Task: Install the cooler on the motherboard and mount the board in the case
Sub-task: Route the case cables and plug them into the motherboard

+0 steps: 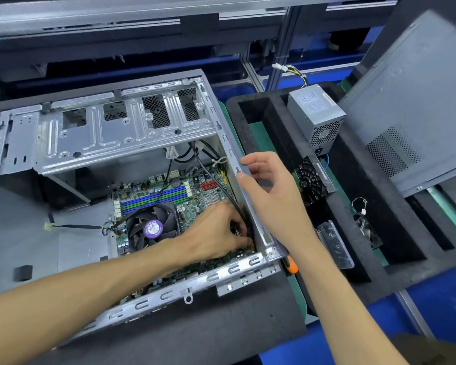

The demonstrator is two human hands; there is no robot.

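Head view: the motherboard (195,191) with its cooler (153,227) is seated inside the case (132,130). Something small and dark is pinched by the left hand (219,230) at the board's right edge. The case rim is touched by the right hand (271,191), fingers loosely apart.

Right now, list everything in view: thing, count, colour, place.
case: one, silver, open on the dark mat at left
motherboard: one, green, lying inside the case
cooler: one, black fan with purple label, on the motherboard
foam tray: one, black, right of the case
power supply: one, grey, standing in the tray's far end
side panel: one, grey, leaning at far right
screwdriver: one, orange handle, by the case's near right corner
left hand: one, inside the case right of the cooler, fingers curled at the board's edge
right hand: one, fingers on the case's right rim
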